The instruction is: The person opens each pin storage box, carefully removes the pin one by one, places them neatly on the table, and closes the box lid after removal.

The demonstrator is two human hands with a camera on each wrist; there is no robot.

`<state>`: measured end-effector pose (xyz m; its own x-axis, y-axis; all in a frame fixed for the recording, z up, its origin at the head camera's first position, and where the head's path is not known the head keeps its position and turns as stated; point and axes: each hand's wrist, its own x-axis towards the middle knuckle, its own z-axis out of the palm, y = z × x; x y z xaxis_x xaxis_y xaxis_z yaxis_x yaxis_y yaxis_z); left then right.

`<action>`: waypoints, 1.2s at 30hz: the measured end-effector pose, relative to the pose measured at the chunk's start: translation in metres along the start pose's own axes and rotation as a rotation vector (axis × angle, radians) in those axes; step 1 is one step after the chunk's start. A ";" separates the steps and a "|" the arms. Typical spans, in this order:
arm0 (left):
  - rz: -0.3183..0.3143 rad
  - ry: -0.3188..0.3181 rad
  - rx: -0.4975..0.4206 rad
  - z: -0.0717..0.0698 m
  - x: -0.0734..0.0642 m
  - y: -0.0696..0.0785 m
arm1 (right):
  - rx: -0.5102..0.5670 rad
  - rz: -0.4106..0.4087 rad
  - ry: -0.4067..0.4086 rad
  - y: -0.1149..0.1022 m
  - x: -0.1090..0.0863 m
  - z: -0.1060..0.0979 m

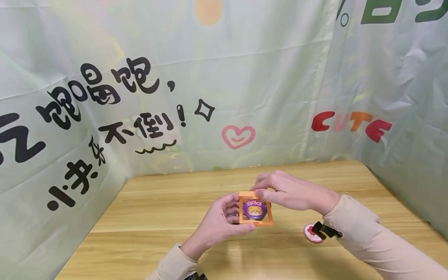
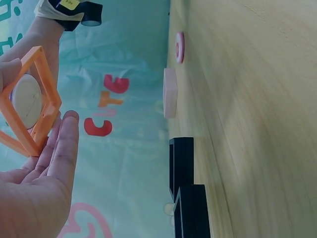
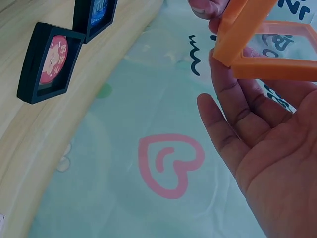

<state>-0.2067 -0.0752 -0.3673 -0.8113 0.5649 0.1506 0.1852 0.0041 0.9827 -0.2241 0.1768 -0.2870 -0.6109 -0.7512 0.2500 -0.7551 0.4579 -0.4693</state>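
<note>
An orange square display frame (image 1: 241, 213) is held up over the table between both hands. Inside it shows a round purple badge (image 1: 254, 213) with a yellow cartoon animal face; its white back (image 2: 27, 101) faces the left wrist view. My left hand (image 1: 220, 219) grips the frame's left side, thumb along the bottom edge and fingers behind. At the top edge, my right hand (image 1: 285, 191) pinches the frame, thumb in front. In the right wrist view, two orange sides (image 3: 277, 69) form an angle, with the right hand's fingers (image 3: 230, 94) against their corner.
A pink-rimmed round badge (image 1: 308, 234) lies on the wooden table (image 1: 157, 217) beside the right wrist. The wrist views show a pale pink box (image 2: 170, 94) and two black frames, one (image 3: 27, 74) holding a red badge. Printed cloth (image 1: 280, 97) hangs around the table.
</note>
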 end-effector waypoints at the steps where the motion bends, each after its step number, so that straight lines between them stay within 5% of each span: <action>1: 0.003 -0.003 -0.002 0.000 0.000 0.000 | 0.006 0.004 0.004 0.000 0.000 0.000; 21: -0.010 -0.040 -0.048 0.001 0.000 -0.001 | 0.183 0.138 -0.001 0.008 0.002 -0.004; 36: 0.026 -0.073 -0.034 0.001 -0.002 -0.002 | 0.218 0.240 -0.035 0.012 0.004 -0.007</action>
<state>-0.2054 -0.0758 -0.3698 -0.7638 0.6228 0.1693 0.1862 -0.0385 0.9817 -0.2371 0.1827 -0.2859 -0.7541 -0.6515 0.0825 -0.5193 0.5146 -0.6823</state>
